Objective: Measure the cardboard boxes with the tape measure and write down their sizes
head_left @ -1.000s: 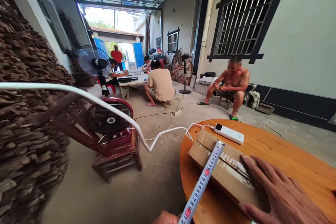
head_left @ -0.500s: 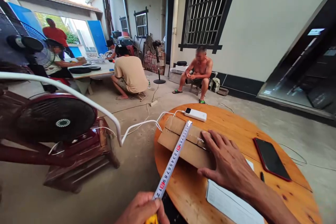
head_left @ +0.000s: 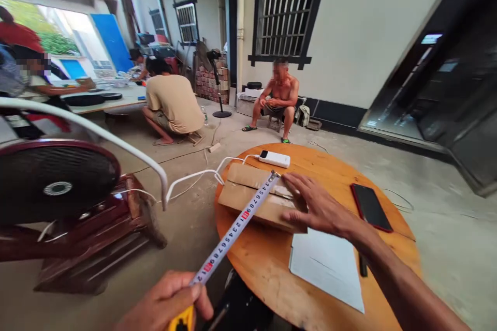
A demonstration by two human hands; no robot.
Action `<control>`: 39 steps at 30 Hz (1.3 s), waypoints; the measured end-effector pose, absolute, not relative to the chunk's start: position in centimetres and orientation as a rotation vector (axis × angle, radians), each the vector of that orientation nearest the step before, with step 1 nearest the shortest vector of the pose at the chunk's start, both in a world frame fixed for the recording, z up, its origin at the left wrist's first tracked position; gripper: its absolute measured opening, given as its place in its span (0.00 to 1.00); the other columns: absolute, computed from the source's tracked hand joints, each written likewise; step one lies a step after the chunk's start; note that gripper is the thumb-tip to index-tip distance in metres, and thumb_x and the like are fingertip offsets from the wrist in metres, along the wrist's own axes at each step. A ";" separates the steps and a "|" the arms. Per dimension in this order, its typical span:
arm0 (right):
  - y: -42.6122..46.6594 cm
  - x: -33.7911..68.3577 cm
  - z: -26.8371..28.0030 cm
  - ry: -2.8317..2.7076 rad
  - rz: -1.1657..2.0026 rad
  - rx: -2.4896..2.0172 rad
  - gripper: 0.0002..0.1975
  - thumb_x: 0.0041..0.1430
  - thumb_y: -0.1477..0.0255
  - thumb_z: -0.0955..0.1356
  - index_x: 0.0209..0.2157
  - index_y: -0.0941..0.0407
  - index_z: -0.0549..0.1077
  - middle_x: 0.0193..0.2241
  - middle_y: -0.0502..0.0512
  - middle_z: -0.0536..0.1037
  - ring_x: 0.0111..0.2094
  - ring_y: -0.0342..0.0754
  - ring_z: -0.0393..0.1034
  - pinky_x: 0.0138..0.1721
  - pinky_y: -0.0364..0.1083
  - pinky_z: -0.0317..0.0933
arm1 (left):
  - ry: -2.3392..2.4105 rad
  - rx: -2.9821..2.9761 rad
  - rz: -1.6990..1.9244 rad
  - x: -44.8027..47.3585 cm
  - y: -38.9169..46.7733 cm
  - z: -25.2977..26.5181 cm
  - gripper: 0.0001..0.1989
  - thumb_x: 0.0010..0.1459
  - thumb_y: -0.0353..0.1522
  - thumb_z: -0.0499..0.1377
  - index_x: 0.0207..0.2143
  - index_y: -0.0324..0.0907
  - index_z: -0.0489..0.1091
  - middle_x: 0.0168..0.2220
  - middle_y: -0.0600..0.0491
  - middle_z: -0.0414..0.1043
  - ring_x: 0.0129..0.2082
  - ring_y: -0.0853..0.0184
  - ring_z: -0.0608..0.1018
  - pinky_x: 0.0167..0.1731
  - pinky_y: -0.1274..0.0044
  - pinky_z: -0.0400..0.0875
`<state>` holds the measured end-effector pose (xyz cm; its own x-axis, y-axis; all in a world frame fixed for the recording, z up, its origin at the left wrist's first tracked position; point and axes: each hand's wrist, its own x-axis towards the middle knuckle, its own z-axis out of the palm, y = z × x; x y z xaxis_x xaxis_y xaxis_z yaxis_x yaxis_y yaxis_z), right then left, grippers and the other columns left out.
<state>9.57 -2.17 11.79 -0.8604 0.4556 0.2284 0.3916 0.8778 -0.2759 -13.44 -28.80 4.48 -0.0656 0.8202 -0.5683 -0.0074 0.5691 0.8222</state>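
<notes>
The round table (head_left: pixel 392 232) is varnished wood, smooth with a soft sheen. The box (head_left: pixel 248 199) on it is matt brown cardboard, sealed along the top with glossy clear tape. The tape measure (head_left: pixel 233 230) has a smooth white printed blade and a yellow plastic case. The power bank (head_left: pixel 274 159) is glossy white plastic, the sheet (head_left: pixel 326 264) matt white paper, the phone (head_left: pixel 370 207) glossy black glass.

Extended tape measure (head_left: pixel 233 230) across cardboard box (head_left: pixel 248 196)

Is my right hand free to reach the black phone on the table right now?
Probably yes. The right hand rests open on the cardboard box, holding nothing, and the black phone lies just beside it on the round wooden table, with bare wood between them.
</notes>
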 end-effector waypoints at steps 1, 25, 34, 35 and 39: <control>-1.5 9.7 12.0 -2.725 0.452 -0.671 0.36 0.57 0.53 0.62 0.63 0.54 0.50 0.62 0.61 0.55 0.60 0.58 0.51 0.57 0.59 0.50 | 1.502 0.774 0.716 -14.2 -28.5 5.1 0.25 0.52 0.53 0.53 0.31 0.40 0.73 0.17 0.55 0.70 0.17 0.71 0.67 0.20 0.81 0.57; 3.2 9.2 8.6 -2.142 1.348 -0.762 0.22 0.58 0.60 0.65 0.52 0.53 0.68 0.53 0.56 0.70 0.53 0.54 0.63 0.55 0.55 0.55 | 1.458 0.793 0.156 -23.7 -9.2 17.9 0.09 0.53 0.19 0.54 0.27 0.27 0.74 0.20 0.42 0.77 0.16 0.63 0.72 0.18 0.79 0.59; 3.7 9.2 8.1 -2.141 1.361 -0.778 0.22 0.58 0.59 0.64 0.53 0.51 0.68 0.48 0.56 0.73 0.49 0.53 0.66 0.53 0.56 0.57 | 1.571 0.496 0.183 -26.7 -6.5 15.3 0.10 0.60 0.33 0.56 0.42 0.36 0.69 0.39 0.52 0.73 0.34 0.67 0.76 0.32 0.74 0.74; 3.7 9.3 8.0 -2.145 1.352 -0.780 0.22 0.58 0.59 0.64 0.53 0.51 0.68 0.49 0.56 0.72 0.49 0.53 0.66 0.52 0.56 0.57 | 1.568 0.494 0.182 -26.7 -6.5 15.2 0.11 0.60 0.33 0.56 0.42 0.36 0.69 0.39 0.52 0.73 0.34 0.67 0.76 0.32 0.73 0.74; 3.8 9.2 8.0 -2.146 1.339 -0.793 0.22 0.58 0.60 0.65 0.52 0.52 0.69 0.48 0.56 0.73 0.47 0.53 0.67 0.51 0.56 0.59 | 1.502 0.569 0.156 -26.3 -6.5 15.2 0.09 0.61 0.28 0.53 0.36 0.30 0.71 0.29 0.52 0.77 0.23 0.70 0.77 0.22 0.79 0.70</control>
